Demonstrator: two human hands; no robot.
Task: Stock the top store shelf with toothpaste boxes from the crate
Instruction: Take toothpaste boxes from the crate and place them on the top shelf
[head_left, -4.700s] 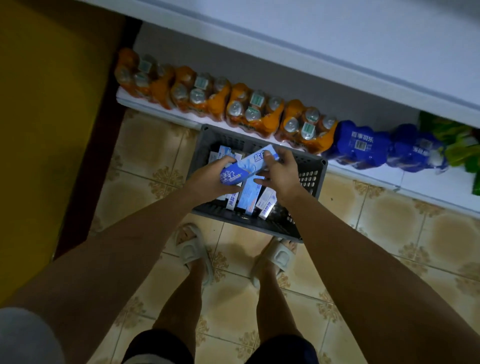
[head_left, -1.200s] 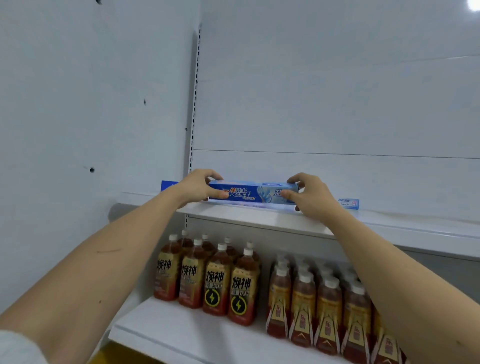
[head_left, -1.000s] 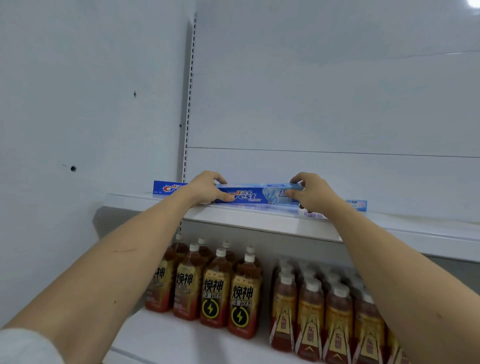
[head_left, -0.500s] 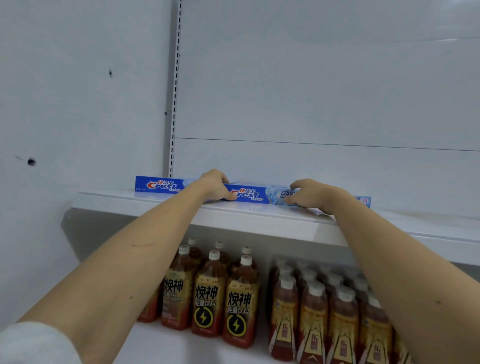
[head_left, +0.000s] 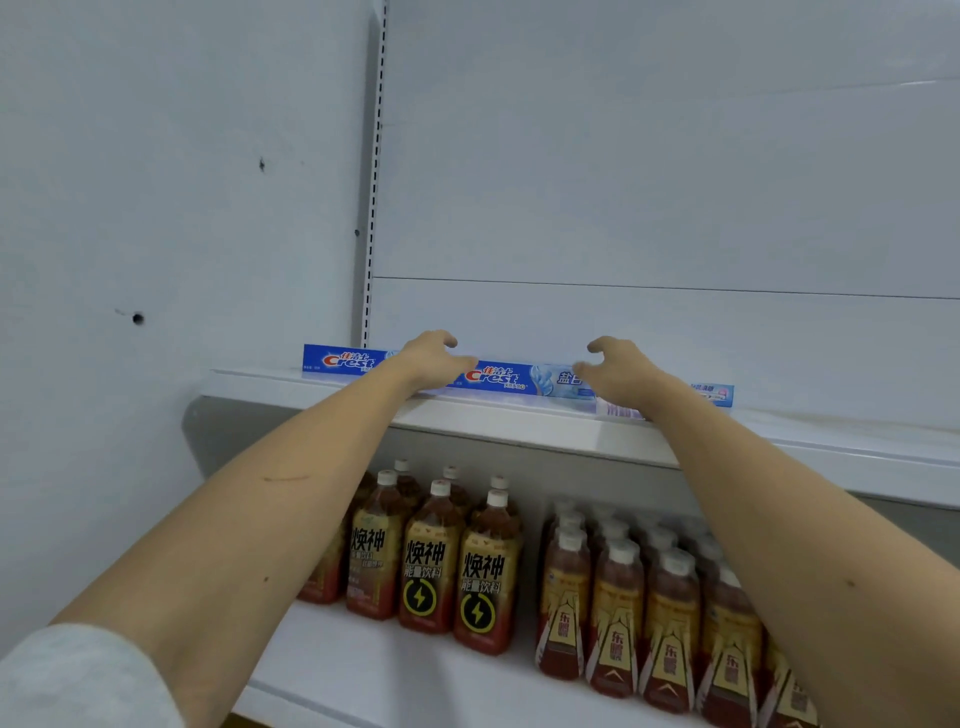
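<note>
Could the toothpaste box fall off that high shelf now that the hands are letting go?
Maybe. The middle toothpaste box lies near the front lip of the top shelf, so the left hand or right hand, both loose right by it, could drag it off when pulling back. A falling box might hit the bottles below. Its right end may also overlap the next box, leaving the row uneven.

Head view, facing top shelf (head_left: 519, 421), close
</note>
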